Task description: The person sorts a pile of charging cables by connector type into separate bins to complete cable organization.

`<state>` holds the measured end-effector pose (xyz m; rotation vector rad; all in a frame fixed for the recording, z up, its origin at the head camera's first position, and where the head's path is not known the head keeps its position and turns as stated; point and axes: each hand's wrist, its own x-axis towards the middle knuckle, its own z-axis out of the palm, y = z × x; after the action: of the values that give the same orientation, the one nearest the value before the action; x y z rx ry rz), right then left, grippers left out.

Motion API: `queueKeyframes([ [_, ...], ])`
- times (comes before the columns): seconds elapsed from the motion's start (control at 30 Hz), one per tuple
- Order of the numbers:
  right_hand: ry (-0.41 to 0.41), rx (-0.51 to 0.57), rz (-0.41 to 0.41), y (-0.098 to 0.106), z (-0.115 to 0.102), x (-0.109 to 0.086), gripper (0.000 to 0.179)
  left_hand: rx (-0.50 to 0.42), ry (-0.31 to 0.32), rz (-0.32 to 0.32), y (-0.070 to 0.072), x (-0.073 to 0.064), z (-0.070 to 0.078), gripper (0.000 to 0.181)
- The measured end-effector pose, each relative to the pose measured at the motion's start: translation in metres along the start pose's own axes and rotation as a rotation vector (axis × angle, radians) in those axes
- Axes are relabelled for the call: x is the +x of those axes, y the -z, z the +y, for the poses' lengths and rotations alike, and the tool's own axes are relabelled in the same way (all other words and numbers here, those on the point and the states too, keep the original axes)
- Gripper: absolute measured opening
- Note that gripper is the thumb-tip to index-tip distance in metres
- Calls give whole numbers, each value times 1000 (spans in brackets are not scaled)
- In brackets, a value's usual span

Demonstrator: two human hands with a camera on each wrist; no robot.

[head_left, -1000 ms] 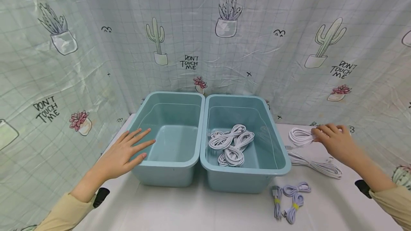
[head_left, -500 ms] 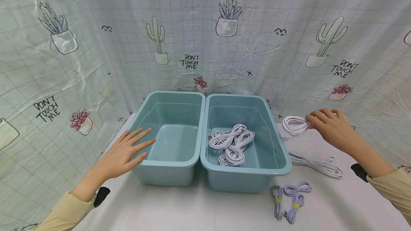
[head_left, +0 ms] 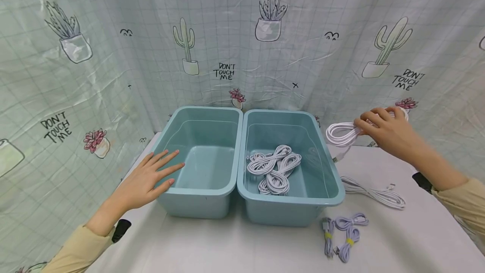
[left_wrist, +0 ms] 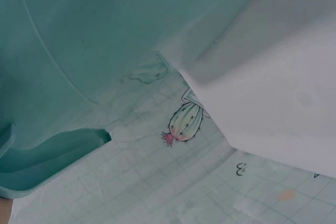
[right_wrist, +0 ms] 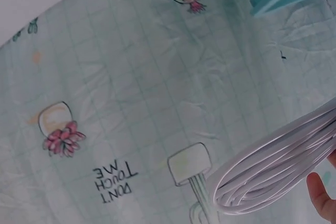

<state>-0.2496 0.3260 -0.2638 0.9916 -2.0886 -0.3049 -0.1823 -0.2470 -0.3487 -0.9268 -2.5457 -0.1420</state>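
Observation:
My right hand (head_left: 390,132) grips a coiled white cable (head_left: 341,137) by its middle, raised above the table right of the right bin. Loops stick out on both sides of the fingers, and a plug end dangles by the bin's rim. In the right wrist view the loops of this cable (right_wrist: 273,166) show beside a fingertip. With fingers spread, my left hand (head_left: 140,184) lies over the near left rim of the left light-blue bin (head_left: 204,195), holding nothing. Inside the right light-blue bin (head_left: 291,201) are several coiled white cables (head_left: 273,169).
Another bundled white cable (head_left: 375,193) lies on the white table (head_left: 212,243), right of the right bin. In front of it are several small lilac cables (head_left: 350,237), some with yellow ties. A patterned curtain (head_left: 151,54) hangs behind and at the sides.
My right hand has lifted the coiled white cable off the table and carried it up and slightly left. My left hand has stayed where it was.

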Motion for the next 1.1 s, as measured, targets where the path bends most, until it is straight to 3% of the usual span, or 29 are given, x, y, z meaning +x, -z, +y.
queueKeyframes([
  [0.2, 26, 10, 16, 9, 2, 20, 51, -1, -1, 4, 1, 0, 1, 40],
  [0.4, 62, 11, -23, 11, -6, 38, 51, -3, 5, -5, 1, 0, 0, 41],
  [0.53, 94, 11, -87, 6, -15, 48, 20, -2, 5, -8, 1, 0, 1, 41],
  [0.57, 102, 8, -105, 5, -17, 50, 21, -1, 5, -7, 1, 0, 1, 41],
  [0.67, 126, 2, -140, -1, -23, 55, 46, -2, 1, -3, 1, 0, 1, 40],
  [1.1, 232, 30, -136, -18, -40, 85, 51, 3, 2, 2, 0, -1, 0, 40],
])
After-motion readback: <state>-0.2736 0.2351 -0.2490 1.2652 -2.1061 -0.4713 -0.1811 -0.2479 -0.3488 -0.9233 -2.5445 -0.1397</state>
